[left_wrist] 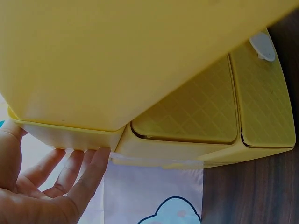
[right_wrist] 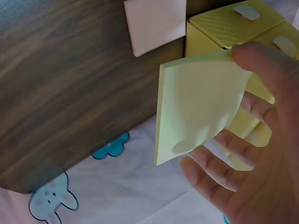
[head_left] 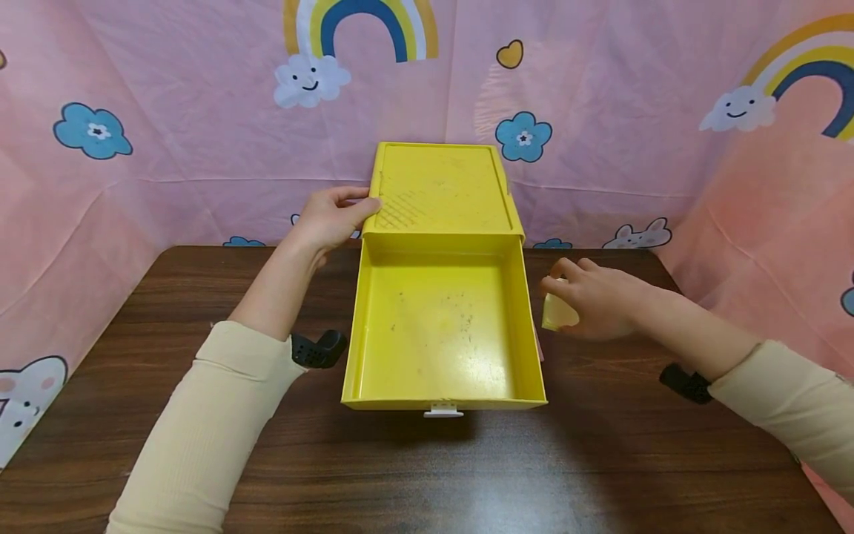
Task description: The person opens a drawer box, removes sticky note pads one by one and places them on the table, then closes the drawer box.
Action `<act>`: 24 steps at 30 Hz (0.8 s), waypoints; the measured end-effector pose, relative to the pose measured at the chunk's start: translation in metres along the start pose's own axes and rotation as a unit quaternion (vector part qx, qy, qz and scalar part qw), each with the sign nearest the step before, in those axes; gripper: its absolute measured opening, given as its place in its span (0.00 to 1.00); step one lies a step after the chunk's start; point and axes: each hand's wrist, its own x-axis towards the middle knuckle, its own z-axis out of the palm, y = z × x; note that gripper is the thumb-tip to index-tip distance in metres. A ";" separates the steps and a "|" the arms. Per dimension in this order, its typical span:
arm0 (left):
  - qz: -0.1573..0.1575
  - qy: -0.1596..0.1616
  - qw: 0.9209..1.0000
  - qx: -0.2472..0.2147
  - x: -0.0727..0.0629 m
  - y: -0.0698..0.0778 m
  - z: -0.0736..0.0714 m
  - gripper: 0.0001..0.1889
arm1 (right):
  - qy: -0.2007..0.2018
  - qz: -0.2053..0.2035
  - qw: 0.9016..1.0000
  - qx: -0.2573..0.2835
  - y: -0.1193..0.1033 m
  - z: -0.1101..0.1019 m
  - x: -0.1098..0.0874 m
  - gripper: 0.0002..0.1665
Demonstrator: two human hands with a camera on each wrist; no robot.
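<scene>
A yellow drawer cabinet (head_left: 443, 185) stands at the table's back, its top drawer (head_left: 434, 326) pulled out toward me. Dark specks mark the drawer's bare floor. My left hand (head_left: 338, 216) rests at the cabinet's upper left edge, thumb on top; the left wrist view shows nearly straight fingers (left_wrist: 96, 170) touching its side. To the right of the drawer, my right hand (head_left: 600, 300) pinches a pale yellow sticky note pad (right_wrist: 201, 102) between thumb and fingers, above the table. A pink pad (right_wrist: 156, 25) lies on the table beside the cabinet, mostly hidden by the drawer in the head view.
The dark wooden table (head_left: 280, 467) extends around the cabinet. Lower drawers with white handles (right_wrist: 246, 12) sit beneath the pulled-out one, whose own white handle (head_left: 443, 410) faces me. A pink patterned cloth (head_left: 220, 96) hangs behind and at both sides.
</scene>
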 end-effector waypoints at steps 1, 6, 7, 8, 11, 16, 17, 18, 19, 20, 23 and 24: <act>0.000 0.000 1.000 0.000 0.000 0.000 0.000 0.27 | 0.001 -0.001 1.000 0.001 0.000 0.003 0.000 0.32; 0.003 0.002 1.000 0.001 0.000 -0.001 0.001 0.27 | -0.009 0.000 1.000 0.009 0.002 0.018 -0.001 0.33; 0.003 0.002 1.000 0.001 0.000 -0.001 0.001 0.27 | -0.010 0.001 1.000 0.009 0.002 0.021 -0.001 0.33; 0.003 0.003 1.000 0.001 0.001 -0.001 0.001 0.27 | -0.011 0.002 1.000 0.010 0.002 0.023 -0.001 0.34; 0.002 0.004 1.000 0.004 0.000 -0.001 0.001 0.27 | -0.014 0.002 1.000 0.006 0.002 0.031 0.000 0.34; 0.002 0.001 1.000 0.011 -0.001 -0.001 -0.001 0.27 | -0.008 -0.004 1.000 0.002 0.003 0.041 0.000 0.34; 0.002 0.001 1.000 0.012 -0.001 -0.001 -0.001 0.27 | -0.007 -0.005 1.000 0.003 0.004 0.043 0.000 0.35; 0.002 0.002 1.000 0.012 -0.001 -0.001 -0.001 0.27 | -0.007 -0.007 1.000 0.004 0.004 0.046 0.000 0.35; 0.001 0.003 1.000 0.011 -0.001 -0.001 -0.001 0.27 | -0.007 -0.008 1.000 0.004 0.004 0.048 0.000 0.35; 0.002 0.003 1.000 0.010 0.000 -0.001 -0.001 0.27 | -0.007 -0.010 1.000 0.003 0.005 0.051 0.000 0.36; 0.003 0.002 1.000 0.007 0.000 -0.001 -0.001 0.27 | -0.004 -0.021 1.000 -0.002 0.006 0.060 0.001 0.36; 0.004 0.001 1.000 0.006 0.001 -0.001 -0.001 0.27 | -0.001 -0.027 1.000 -0.006 0.007 0.063 0.001 0.36</act>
